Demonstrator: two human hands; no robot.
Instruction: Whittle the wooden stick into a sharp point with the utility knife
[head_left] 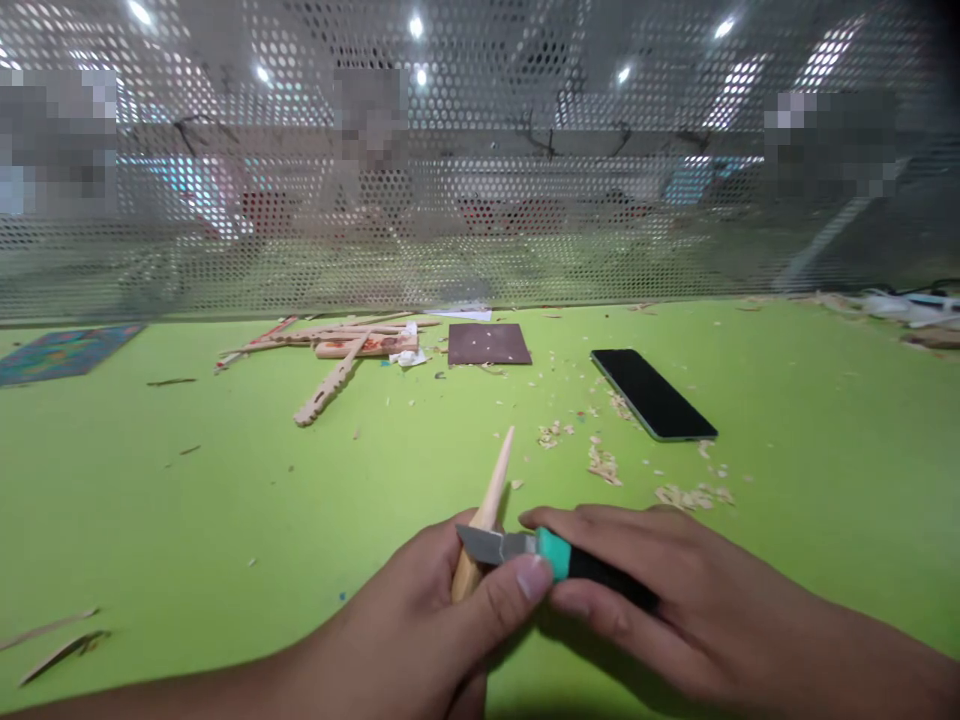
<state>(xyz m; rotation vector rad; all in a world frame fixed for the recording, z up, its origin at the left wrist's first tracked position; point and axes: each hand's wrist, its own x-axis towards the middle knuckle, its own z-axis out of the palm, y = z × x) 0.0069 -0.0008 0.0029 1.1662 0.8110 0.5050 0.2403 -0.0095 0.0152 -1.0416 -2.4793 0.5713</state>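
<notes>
Near the bottom centre, my left hand (442,600) is closed around a pale wooden stick (495,482) whose tapered tip points up and away from me. My right hand (667,590) grips a utility knife (553,553) with a black and teal handle. Its grey blade lies across the stick, just above my left thumb. That thumb reaches to the teal collar of the knife. The lower end of the stick is hidden in my left hand.
Wood shavings (604,463) are scattered beside a black phone (652,395) on the green table (225,530). Behind lie carved sticks (330,385) and a brown sandpaper-like sheet (489,344). A perforated metal screen (480,230) stands along the back edge, with blurred people beyond.
</notes>
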